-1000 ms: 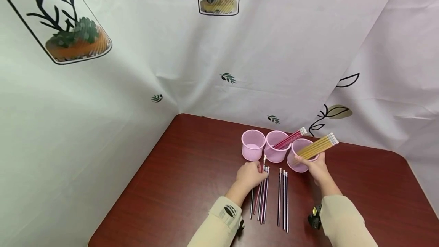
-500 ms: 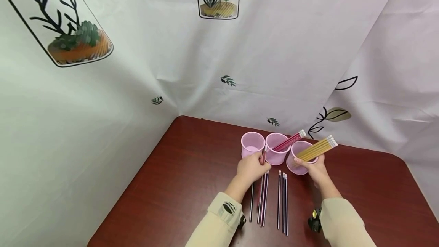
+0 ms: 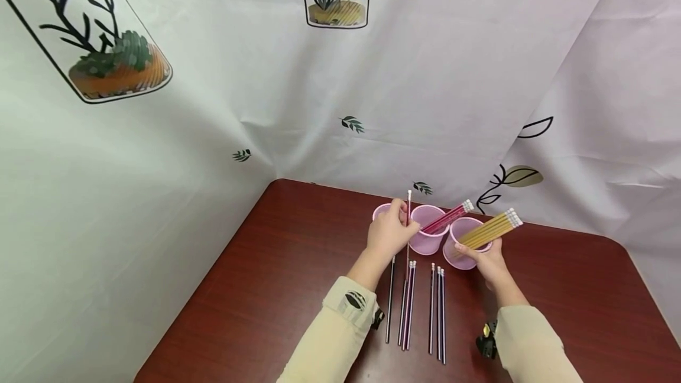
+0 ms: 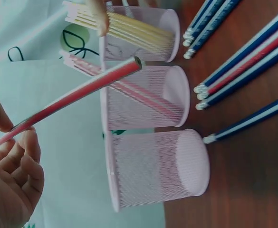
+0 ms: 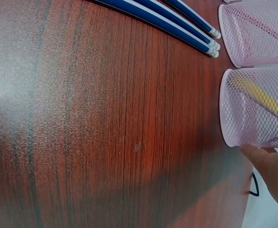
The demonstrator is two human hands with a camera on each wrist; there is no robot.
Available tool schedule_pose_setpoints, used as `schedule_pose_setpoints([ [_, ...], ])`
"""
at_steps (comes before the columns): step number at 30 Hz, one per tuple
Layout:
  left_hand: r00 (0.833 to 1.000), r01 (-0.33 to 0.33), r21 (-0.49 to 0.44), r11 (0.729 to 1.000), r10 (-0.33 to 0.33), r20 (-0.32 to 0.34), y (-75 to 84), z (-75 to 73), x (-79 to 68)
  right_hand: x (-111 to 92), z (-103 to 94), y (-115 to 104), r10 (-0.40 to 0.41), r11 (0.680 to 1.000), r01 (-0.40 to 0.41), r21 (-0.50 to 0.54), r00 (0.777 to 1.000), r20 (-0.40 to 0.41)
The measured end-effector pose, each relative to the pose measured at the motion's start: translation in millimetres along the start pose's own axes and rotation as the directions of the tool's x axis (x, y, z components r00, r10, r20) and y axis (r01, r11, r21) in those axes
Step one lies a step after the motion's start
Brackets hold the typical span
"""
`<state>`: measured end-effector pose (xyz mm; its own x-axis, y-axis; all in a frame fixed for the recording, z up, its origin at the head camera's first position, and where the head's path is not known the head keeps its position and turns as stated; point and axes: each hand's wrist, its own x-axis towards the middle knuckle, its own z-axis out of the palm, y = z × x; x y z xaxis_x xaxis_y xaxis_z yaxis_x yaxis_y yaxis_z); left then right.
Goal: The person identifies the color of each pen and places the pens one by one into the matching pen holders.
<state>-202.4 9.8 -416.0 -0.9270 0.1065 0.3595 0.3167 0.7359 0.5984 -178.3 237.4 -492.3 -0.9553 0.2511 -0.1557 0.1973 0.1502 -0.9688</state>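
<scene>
My left hand [image 3: 387,234] pinches a red pencil [image 4: 77,95] between thumb and fingers. The pencil stands nearly upright, its eraser end up, close to the left pink mesh cup [image 4: 148,171] and the middle one [image 3: 425,245]. In the head view this hand covers most of the left cup, which shows no pencils in the left wrist view. Several red pencils [image 3: 449,217] lean to the right in the middle cup. My right hand [image 3: 490,260] grips the right pink mesh cup [image 3: 452,250], its thumb at the rim; a bunch of yellow pencils [image 3: 489,230] slants out of it.
Below the cups, dark blue striped pencils [image 3: 438,318] lie on the brown table [image 3: 276,288], erasers toward the cups. A red pencil [image 4: 253,59] lies among the blue ones. One blue pencil [image 3: 390,306] lies apart at the left. White printed cloth [image 3: 452,75] hangs behind.
My left hand has lifted the red pencil off the pencils on the table and moved it up and away to the cups. The right hand stays on its cup.
</scene>
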Motion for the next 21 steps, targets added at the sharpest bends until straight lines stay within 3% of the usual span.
schedule_pose_setpoints([
  [4,0.993,-0.073,-0.076,0.994,0.065,-0.098,6.7,-4.6,6.8,0.1,0.7,0.0,-0.003,1.000,0.003,-0.002,1.000,-0.006],
  [7,0.972,-0.163,-0.127,0.978,0.137,-0.191,9.0,-4.8,9.5,1.0,0.7,0.6,-0.003,1.000,0.003,-0.012,1.000,-0.007],
  [10,0.954,-0.235,-0.200,0.951,0.186,-0.235,9.2,-2.1,11.2,1.3,0.8,0.8,-0.002,1.000,0.002,-0.015,1.000,-0.005],
  [14,0.952,-0.276,-0.258,0.926,0.225,-0.209,5.8,6.1,12.4,1.4,0.8,0.8,0.002,1.000,-0.002,-0.012,1.000,-0.006],
  [21,0.976,-0.217,-0.246,0.945,0.202,-0.085,-7.2,27.6,9.0,2.1,0.5,1.7,0.011,1.000,-0.011,-0.013,1.000,-0.005],
])
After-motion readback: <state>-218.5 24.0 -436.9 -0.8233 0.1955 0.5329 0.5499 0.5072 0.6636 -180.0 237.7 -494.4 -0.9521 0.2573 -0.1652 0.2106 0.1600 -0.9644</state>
